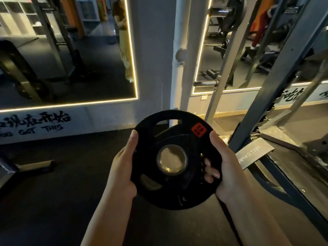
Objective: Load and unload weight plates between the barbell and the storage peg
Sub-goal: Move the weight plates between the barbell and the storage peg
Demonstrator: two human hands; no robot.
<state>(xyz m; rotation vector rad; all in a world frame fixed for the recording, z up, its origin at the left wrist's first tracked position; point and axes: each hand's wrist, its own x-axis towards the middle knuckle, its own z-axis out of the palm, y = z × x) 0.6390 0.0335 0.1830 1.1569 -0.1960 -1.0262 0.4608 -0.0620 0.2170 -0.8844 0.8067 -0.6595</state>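
In front of chest, above dark floor (53,201), beside rack upright (266,110): black weight plate (174,190) was held flat-on, clear of any peg or barbell. Looked rigid, dense, rubber-coated; small size, likely moderate weight. Left hand (124,166) clamped left rim, thumb up along face. Right hand (223,167) gripped right rim, fingers (209,172) curled through grip slot. Slots judged best hold; center hole (171,159) must stay free.

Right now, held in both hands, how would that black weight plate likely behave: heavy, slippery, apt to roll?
The weight plate is probably dense for its size: both hands grip it. Its cut-out slots, one hooked by right-hand fingers, should limit slipping. Being round, it may roll if set on edge.
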